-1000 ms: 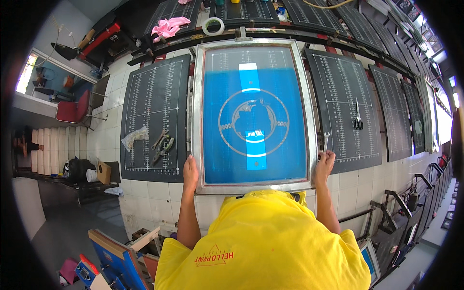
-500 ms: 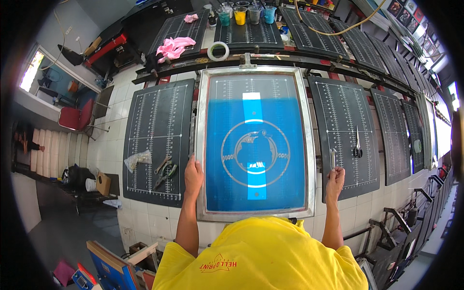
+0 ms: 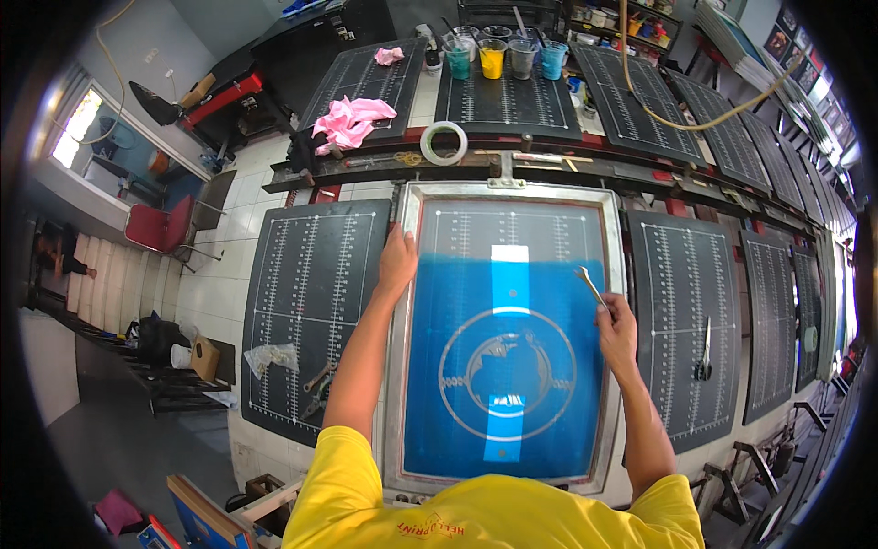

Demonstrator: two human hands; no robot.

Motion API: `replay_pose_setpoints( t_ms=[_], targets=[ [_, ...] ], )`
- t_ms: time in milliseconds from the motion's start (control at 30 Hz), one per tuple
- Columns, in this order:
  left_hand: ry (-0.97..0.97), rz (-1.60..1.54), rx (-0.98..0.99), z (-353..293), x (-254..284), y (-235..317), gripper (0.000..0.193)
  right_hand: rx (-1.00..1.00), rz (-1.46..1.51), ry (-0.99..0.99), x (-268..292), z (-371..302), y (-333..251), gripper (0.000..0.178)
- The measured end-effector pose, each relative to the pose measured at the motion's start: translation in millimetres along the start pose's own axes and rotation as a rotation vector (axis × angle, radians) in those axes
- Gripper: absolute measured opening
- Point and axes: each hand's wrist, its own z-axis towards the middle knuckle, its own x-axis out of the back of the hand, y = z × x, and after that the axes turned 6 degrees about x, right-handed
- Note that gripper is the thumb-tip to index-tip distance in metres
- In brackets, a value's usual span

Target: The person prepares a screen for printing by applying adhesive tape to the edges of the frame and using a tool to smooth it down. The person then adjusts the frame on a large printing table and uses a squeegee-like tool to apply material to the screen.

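Note:
A screen printing frame [image 3: 615,265] with a metal rim and blue-coated mesh lies in front of me, a round ring design in its lower half. My left hand [image 3: 398,261] is closed on the frame's left rim, in its upper part. In my right hand [image 3: 618,331] is a small wrench [image 3: 590,284], its head pointing away from me above the mesh near the right rim. A metal hinge clamp [image 3: 505,174] sits at the frame's far edge.
On the left black board [image 3: 315,229] lie a plastic bag [image 3: 273,359], another wrench [image 3: 318,377] and pliers partly behind my arm. Scissors [image 3: 706,352] rest on the right board. Beyond the rail are a tape roll [image 3: 444,157], pink cloth [image 3: 352,122] and several paint cups [image 3: 492,62].
My right hand has come from the right board to above the screen, bringing the wrench with it. My left hand has slid farther up the left rim. The whole view has shifted.

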Motion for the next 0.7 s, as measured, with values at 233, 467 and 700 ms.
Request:
replay_pose_setpoints(
  t_ms=[233,467,700],
  targets=[
    [0.03,-0.244,-0.009,106.7,-35.6,-14.2,0.045,0.269,-0.162,-0.317,-104.4,126.0,-51.0,0.018],
    [-0.092,-0.471,0.147,134.0,-35.2,-21.4,0.042,0.576,-0.342,-0.384,-200.0,219.0,-49.4,0.018],
    [-0.1,-0.439,0.116,133.3,-33.6,-16.9,0.042,0.679,-0.408,-0.434,-254.6,256.6,-44.0,0.022]
  ],
)
